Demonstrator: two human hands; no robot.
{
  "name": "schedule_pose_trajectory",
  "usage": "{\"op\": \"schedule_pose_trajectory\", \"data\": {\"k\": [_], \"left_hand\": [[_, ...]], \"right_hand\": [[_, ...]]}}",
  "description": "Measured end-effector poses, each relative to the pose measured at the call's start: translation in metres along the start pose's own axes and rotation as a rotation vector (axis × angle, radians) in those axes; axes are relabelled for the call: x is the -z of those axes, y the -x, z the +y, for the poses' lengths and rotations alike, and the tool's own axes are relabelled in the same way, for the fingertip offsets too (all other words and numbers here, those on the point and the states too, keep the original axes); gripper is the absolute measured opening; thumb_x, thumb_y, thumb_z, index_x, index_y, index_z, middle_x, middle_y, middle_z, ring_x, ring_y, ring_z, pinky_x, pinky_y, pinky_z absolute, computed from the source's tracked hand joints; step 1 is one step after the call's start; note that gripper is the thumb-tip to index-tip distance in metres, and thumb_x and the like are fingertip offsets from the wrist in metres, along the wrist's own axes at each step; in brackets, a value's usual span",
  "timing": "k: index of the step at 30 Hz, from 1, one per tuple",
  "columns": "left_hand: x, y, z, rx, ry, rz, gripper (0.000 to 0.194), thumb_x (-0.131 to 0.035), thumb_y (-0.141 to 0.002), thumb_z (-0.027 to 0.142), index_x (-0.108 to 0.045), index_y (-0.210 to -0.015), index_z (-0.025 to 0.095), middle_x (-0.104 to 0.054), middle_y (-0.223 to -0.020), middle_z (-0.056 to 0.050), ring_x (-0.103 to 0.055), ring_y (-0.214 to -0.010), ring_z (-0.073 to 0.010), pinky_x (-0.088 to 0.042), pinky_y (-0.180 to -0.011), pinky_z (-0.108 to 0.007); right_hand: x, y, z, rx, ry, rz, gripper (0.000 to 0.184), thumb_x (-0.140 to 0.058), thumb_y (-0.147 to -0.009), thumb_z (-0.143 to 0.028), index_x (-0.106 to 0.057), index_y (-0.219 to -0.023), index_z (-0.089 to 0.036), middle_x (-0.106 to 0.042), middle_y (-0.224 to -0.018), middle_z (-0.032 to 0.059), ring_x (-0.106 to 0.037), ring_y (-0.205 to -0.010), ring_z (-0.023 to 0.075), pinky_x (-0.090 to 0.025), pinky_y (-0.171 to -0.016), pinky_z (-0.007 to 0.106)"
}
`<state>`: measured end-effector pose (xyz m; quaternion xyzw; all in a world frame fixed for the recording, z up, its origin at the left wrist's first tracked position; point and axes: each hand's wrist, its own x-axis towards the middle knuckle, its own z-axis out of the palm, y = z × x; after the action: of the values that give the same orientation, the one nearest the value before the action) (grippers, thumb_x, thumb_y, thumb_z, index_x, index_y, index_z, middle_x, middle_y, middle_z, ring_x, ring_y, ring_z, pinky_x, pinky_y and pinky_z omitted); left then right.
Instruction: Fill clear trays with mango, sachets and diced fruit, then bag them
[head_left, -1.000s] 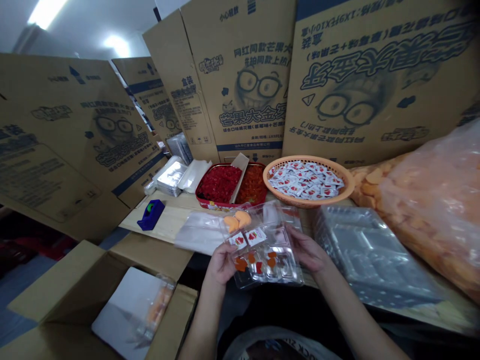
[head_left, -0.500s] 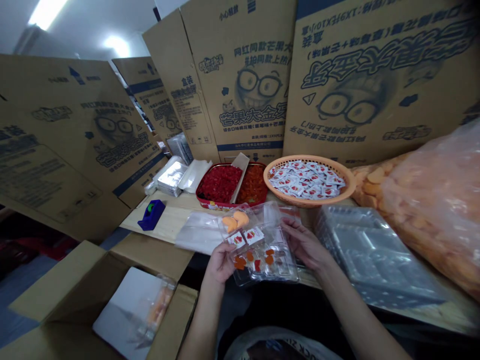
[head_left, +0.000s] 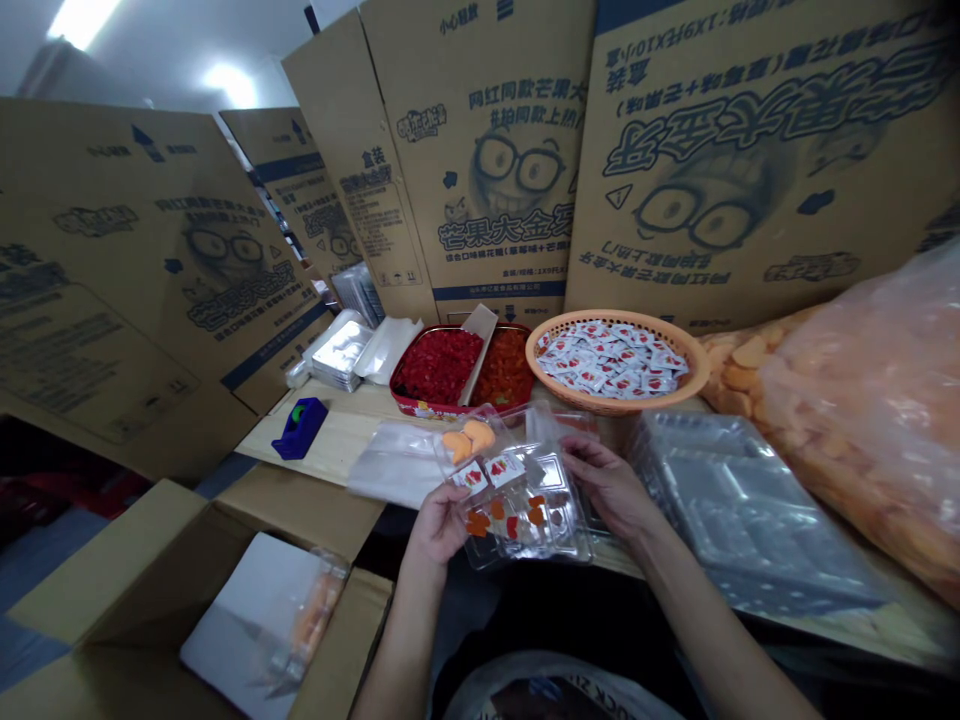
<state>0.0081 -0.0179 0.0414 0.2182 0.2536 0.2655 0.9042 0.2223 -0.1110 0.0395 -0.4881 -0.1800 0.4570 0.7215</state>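
Note:
Both my hands hold a clear plastic clamshell tray up over the table's front edge. My left hand grips its lower left side, and my right hand holds its right side. Small orange and red gummy pieces sit in its compartments. Printed white sachets lie inside at the far side, beside larger orange mango-shaped pieces. The tray's raised lid partly overlaps these contents, and its plastic glare hides some detail.
A wooden table holds a red tin of red and orange pieces, an orange basket of sachets, stacked clear trays, a bulging bag of orange pieces, plastic sheets and a blue tape dispenser. An open carton sits lower left.
The clear tray has shifted slightly left and toward me between my hands. My right hand has moved a little left with it.

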Motion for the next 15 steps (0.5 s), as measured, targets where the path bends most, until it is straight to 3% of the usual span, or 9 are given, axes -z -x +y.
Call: {"op": "schedule_pose_trajectory", "data": {"k": [6,15], "left_hand": [[-0.003,-0.001,-0.001,-0.029,-0.006,0.064,0.044,-0.055,-0.060,0.004,-0.061,-0.104,0.009,-0.070,-0.084,-0.008,-0.066,-0.073,-0.0179,-0.051,-0.072,-0.029],[-0.010,-0.006,-0.009,-0.031,-0.038,0.034,0.063,-0.054,-0.060,0.003,-0.053,-0.122,0.014,-0.069,-0.091,-0.006,-0.065,-0.079,-0.0192,-0.050,-0.079,-0.034]], "right_hand": [[-0.001,0.003,-0.008,-0.034,0.013,0.066,0.029,-0.077,-0.056,-0.036,-0.071,-0.079,-0.020,-0.063,-0.077,-0.0002,-0.053,-0.067,0.0104,-0.041,-0.057,0.021],[-0.007,-0.007,-0.008,0.101,0.469,0.209,0.027,-0.075,-0.051,-0.032,-0.053,-0.059,-0.019,-0.049,-0.055,-0.0051,-0.042,-0.052,0.0100,-0.032,-0.051,0.024]]}}
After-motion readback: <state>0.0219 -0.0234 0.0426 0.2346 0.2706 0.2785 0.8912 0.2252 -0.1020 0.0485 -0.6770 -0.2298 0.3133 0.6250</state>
